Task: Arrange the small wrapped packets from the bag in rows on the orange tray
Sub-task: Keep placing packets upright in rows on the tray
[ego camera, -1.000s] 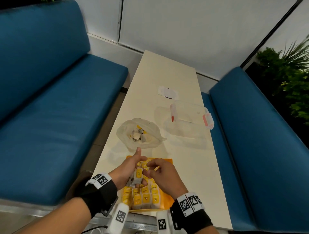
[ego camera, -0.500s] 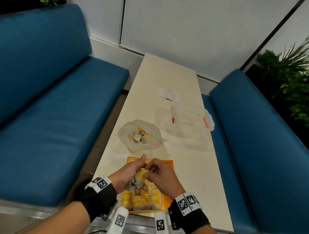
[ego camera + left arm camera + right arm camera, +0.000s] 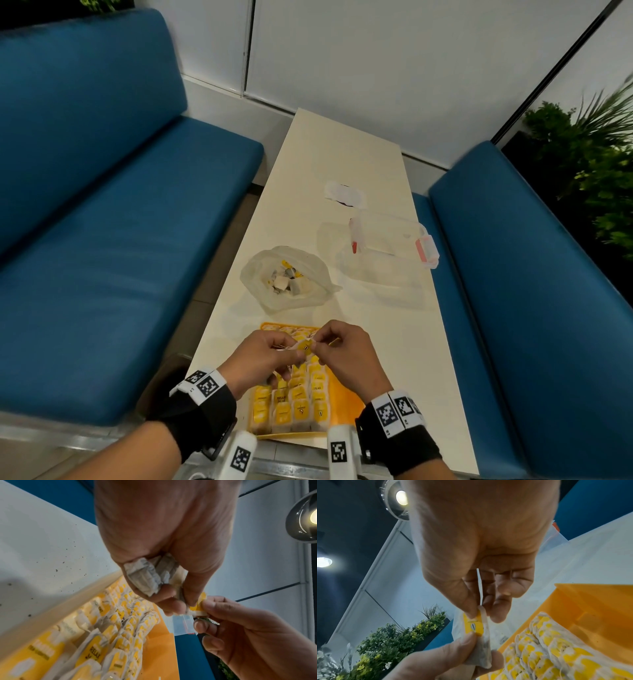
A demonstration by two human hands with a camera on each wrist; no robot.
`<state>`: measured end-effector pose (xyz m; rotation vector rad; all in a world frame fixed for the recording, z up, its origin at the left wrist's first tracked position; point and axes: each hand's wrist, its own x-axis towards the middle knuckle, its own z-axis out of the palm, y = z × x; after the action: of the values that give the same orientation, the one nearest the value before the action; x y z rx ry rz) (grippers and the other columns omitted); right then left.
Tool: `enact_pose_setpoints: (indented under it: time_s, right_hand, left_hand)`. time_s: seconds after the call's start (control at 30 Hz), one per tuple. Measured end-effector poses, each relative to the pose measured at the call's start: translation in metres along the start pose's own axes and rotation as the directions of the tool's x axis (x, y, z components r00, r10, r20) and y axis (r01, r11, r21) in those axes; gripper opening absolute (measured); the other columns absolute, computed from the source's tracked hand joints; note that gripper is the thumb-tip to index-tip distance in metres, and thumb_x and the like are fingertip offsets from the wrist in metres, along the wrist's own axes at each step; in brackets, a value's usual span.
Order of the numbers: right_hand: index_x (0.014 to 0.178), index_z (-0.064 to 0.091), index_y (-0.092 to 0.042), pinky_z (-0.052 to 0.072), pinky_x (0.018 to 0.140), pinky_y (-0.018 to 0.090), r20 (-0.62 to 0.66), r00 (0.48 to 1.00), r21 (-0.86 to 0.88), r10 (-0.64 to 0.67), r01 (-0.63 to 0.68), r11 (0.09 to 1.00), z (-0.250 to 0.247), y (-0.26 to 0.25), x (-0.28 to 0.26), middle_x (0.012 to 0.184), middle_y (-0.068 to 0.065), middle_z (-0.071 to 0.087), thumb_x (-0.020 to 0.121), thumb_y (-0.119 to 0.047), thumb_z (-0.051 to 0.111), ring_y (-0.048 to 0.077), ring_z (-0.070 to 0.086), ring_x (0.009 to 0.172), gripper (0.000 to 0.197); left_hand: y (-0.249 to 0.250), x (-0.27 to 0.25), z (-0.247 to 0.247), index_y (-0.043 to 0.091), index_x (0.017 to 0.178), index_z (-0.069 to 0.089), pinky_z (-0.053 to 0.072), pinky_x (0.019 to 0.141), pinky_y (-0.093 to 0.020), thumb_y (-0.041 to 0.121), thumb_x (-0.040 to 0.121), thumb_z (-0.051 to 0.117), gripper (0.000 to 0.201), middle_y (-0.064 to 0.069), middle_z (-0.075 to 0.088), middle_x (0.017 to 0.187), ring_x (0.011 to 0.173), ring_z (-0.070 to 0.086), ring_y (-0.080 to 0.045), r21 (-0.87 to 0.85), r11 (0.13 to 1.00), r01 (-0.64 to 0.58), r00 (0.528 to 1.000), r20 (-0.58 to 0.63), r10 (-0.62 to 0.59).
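Both hands meet above the far half of the flat orange plastic tray (image 3: 346,399), which lies at 6 o'clock on the long cream table (image 3: 342,164). The left hand (image 3: 265,358) pinches a small white paper packet with a yellow label (image 3: 305,346) and cups 1 or 2 more grey-white spare packets (image 3: 147,574) against its palm. The right hand (image 3: 342,353) pinches the same packet's yellow label end between thumb and forefinger.

The step looks like passing 1 packet across for placing. To do it well, the left thumb should release only this packet and keep the spares trapped. The right hand should carry it label-up, square to the rows of yellow-labelled packets (image 3: 301,401), and lay it at the next open spot, probably the bare orange strip at 3 o'clock.

The clear plastic bag of remaining packets (image 3: 291,279) sits at 12 o'clock, just beyond the tray.
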<state>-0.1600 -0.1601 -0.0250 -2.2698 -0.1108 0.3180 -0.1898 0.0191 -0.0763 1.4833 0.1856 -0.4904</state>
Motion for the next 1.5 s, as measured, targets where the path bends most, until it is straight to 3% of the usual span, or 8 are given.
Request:
enact_pose_setpoints:
  time_s: [0.13,0.3,0.57,0.67,0.77,0.87,0.97,1.5]
  right_hand:
    - [0.072,0.069,-0.029,0.057,0.07,0.027,0.02,0.999,-0.031,-0.025,0.026,0.999,-0.001,-0.001,0.004,0.07,-0.005,0.069,0.078,-0.015,0.074,0.008,0.066,0.066,0.017]
    - [0.076,0.072,-0.024,0.046,0.063,0.01,0.003,0.998,-0.119,-0.056,0.056,0.991,-0.012,-0.001,0.008,0.069,-0.01,0.067,0.08,-0.015,0.075,-0.005,0.06,0.065,0.011]
    - [0.075,0.07,-0.027,0.04,0.058,0.009,0.009,1.0,-0.224,-0.023,0.024,0.974,-0.027,0.017,0.014,0.066,-0.013,0.063,0.081,-0.015,0.073,-0.002,0.057,0.06,0.014]
    - [0.075,0.066,-0.03,0.042,0.06,0.012,0.013,1.0,-0.321,0.0,0.004,0.947,-0.034,0.028,0.017,0.072,-0.013,0.064,0.083,-0.016,0.07,0.002,0.059,0.067,0.017]
    - [0.078,0.065,-0.031,0.049,0.066,0.018,0.03,0.999,-0.433,0.013,0.002,0.902,-0.038,0.041,0.021,0.077,-0.013,0.062,0.086,-0.017,0.064,0.004,0.06,0.074,0.016]
    - [0.082,0.068,-0.027,0.051,0.072,0.025,0.05,0.998,-0.511,0.028,0.002,0.859,-0.036,0.055,0.029,0.087,-0.011,0.062,0.086,-0.019,0.06,0.009,0.059,0.082,0.013]
    - [0.089,0.07,-0.025,0.049,0.074,0.026,0.066,0.997,-0.564,0.031,0.012,0.825,-0.031,0.065,0.036,0.095,-0.006,0.057,0.089,-0.024,0.059,0.012,0.057,0.088,0.011]
    - [0.089,0.069,-0.021,0.037,0.065,0.017,0.083,0.992,-0.535,-0.093,0.123,0.836,-0.018,0.09,0.06,0.098,-0.007,0.045,0.089,-0.028,0.064,0.011,0.052,0.083,0.008]
  left_hand:
    - [0.004,0.0,0.001,0.01,0.078,0.073,0.04,0.043,-0.023,0.016,0.089,0.077,0.013,-0.006,0.069,0.069,0.057,0.061,-0.017,0.038,0.998,-0.045,0.999,-0.009,0.045]
    - [0.003,0.003,-0.003,0.01,0.086,0.078,0.041,0.044,-0.024,0.026,0.088,0.078,0.016,-0.017,0.075,0.084,0.06,0.061,-0.019,0.042,0.998,-0.041,0.999,-0.033,0.043]
    - [-0.003,0.01,-0.017,0.015,0.081,0.079,0.042,0.045,-0.02,0.023,0.088,0.078,0.011,0.006,0.072,0.069,0.051,0.06,-0.011,0.179,0.984,-0.027,0.956,-0.283,0.078]
    - [-0.008,0.011,-0.029,0.023,0.082,0.078,0.049,0.059,-0.021,0.031,0.088,0.077,0.01,0.01,0.075,0.083,0.057,0.064,-0.008,0.32,0.947,-0.001,0.899,-0.414,0.141]
    - [-0.018,0.014,-0.036,0.027,0.09,0.076,0.05,0.079,-0.026,0.038,0.086,0.079,0.012,0.007,0.075,0.102,0.085,0.065,-0.008,0.405,0.912,0.057,0.85,-0.5,0.169]
    - [-0.028,0.018,-0.036,0.018,0.117,0.073,0.05,0.086,-0.026,0.043,0.083,0.08,0.043,0.001,0.069,0.118,0.096,0.064,-0.011,0.466,0.875,0.131,0.86,-0.493,0.134]
    - [-0.034,0.02,-0.036,0.016,0.13,0.067,0.051,0.096,-0.03,0.042,0.087,0.077,0.051,-0.002,0.065,0.128,0.11,0.065,-0.017,0.519,0.841,0.156,0.877,-0.464,0.123]
    - [-0.04,0.016,-0.038,0.018,0.127,0.07,0.048,0.094,-0.025,0.037,0.089,0.076,0.043,0.003,0.066,0.121,0.111,0.062,-0.014,0.49,0.858,0.151,0.889,-0.448,0.099]
